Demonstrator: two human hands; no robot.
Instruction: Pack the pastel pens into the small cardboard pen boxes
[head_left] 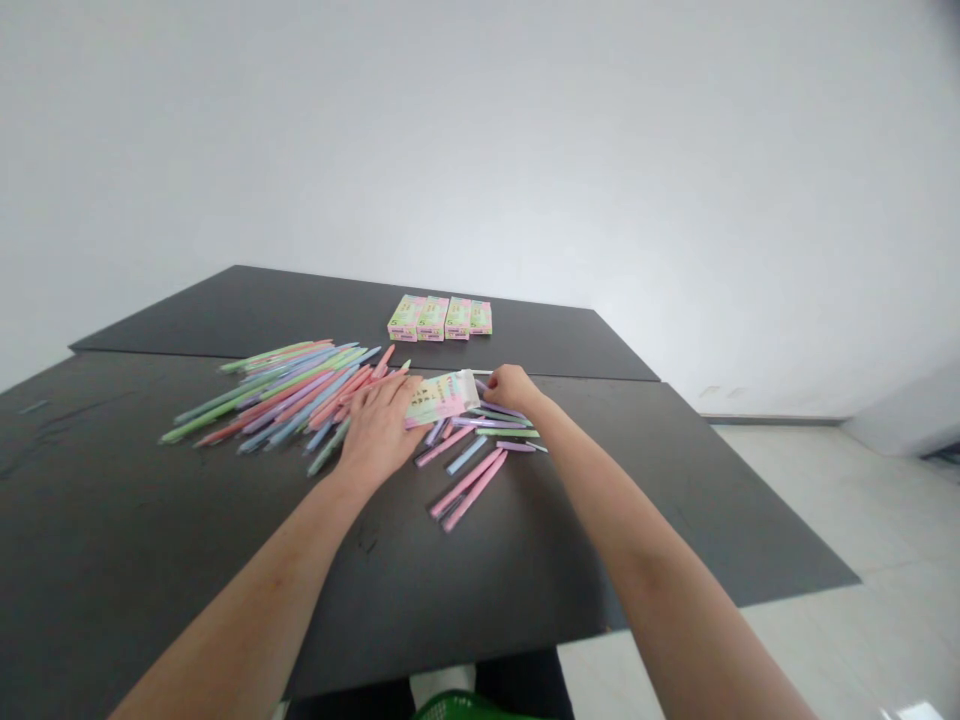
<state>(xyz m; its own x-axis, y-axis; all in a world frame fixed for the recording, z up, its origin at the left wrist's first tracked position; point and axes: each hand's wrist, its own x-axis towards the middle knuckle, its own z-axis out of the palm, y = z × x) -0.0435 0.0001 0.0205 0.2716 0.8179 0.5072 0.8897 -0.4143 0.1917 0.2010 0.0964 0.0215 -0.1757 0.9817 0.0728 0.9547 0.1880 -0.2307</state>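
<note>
My left hand (pixel 381 420) is closed around the near end of a small pastel pink, green and yellow carton (pixel 444 397), which lies tilted above some markers. The carton's open flap end points right, towards my right hand (pixel 511 388). Fingers of that hand are curled together beside the flap, and whatever they hold is hidden. Under and in front of the carton lie short slim markers in purple, green, blue and pink, two pink markers (pixel 469 490) nearest me. Left of my left hand spreads a big heap of long pastel pens (pixel 285 390).
Several matching cartons (pixel 433 318) stand in a row at the back of the dark table (pixel 225 560). A seam crosses the table behind the pens. A white wall (pixel 480 150) rises behind it, and something green (pixel 465 706) shows below the front edge.
</note>
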